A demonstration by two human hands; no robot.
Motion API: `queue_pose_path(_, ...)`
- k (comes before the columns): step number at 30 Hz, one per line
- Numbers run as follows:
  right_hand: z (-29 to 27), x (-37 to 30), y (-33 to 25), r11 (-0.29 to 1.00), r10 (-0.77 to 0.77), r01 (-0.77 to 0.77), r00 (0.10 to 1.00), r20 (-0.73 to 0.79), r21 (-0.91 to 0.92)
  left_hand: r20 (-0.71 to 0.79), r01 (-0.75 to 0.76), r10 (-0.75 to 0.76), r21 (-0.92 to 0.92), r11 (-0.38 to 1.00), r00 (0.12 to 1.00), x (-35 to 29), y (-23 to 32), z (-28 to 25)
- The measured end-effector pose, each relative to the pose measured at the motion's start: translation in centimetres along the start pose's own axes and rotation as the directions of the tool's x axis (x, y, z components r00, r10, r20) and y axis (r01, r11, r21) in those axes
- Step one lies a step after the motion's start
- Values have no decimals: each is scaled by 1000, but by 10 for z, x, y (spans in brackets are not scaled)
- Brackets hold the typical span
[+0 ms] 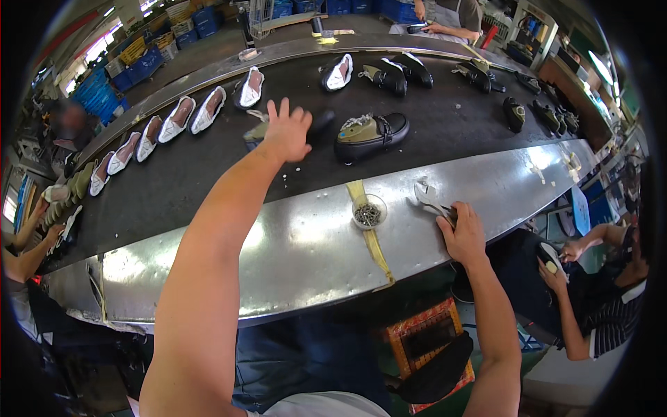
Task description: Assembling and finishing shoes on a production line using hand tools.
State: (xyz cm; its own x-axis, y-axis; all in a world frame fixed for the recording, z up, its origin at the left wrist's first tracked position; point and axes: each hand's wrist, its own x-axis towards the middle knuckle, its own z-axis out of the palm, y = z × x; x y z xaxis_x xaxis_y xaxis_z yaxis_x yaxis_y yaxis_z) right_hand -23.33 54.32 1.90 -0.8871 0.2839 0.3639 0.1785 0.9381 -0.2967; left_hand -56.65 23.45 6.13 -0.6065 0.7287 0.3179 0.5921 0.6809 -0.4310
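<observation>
My left hand (287,132) reaches out over the black conveyor belt with its fingers spread. It is over or touching a blurred olive-and-black shoe (257,133), and covers the middle of it; I cannot tell which. Just right of that hand lies a black loafer (379,137) with an olive lining and a strap. On the metal ledge, my right hand (464,233) is closed round the handles of metal pliers (432,199), whose wide jaws point away from me. Left of the pliers sits a clear round dish (368,211) full of small metal pieces.
White-covered shoes (177,119) line the belt's far left; black shoes (389,76) stand further right. Yellow tape (375,250) crosses the metal ledge (292,250). Co-workers' hands (554,274) hold a shoe at the right; others work at the left and across the belt.
</observation>
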Motion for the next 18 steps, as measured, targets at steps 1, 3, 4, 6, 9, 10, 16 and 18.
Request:
queue_pose_path(1, 0, 1, 0, 1000, 6, -6, 1000, 7, -1, 88, -62, 66, -47, 997, 994, 0, 6, 6)
queue_pose_path(3, -1, 2, -3, 999, 20, -20, 1000, -4, 32, 181, -119, 135, -99, 988, 974, 6, 5, 16)
queue_pose_path(4, -3, 2, -2, 999, 26, -26, 1000, -1, 28, 195, -59, 130, -332, 941, 972, 13, -4, 7)
queue_pose_path(6, -5, 2, 3, 1000, 27, -27, 1000, -3, 2, 217, 12, 129, -550, 835, 968, 17, -19, 6)
queue_pose_path(9, 0, 6, -1, 1000, 12, -11, 1000, -9, 16, 104, 336, -515, -861, 381, 851, 2, -83, 37)
queue_pose_path(10, 3, 9, -5, 1000, -6, 7, 1000, -10, 31, 5, 366, -643, -826, 429, 766, -7, -117, 71)
queue_pose_path(16, 6, 7, 0, 999, -22, 23, 999, -49, 24, 82, 792, -916, -535, 293, 394, -51, -204, 177)
queue_pose_path(18, 12, 7, -1, 999, 0, 1, 1000, -27, 46, 197, 794, -920, -585, 168, 340, -57, -224, 190)
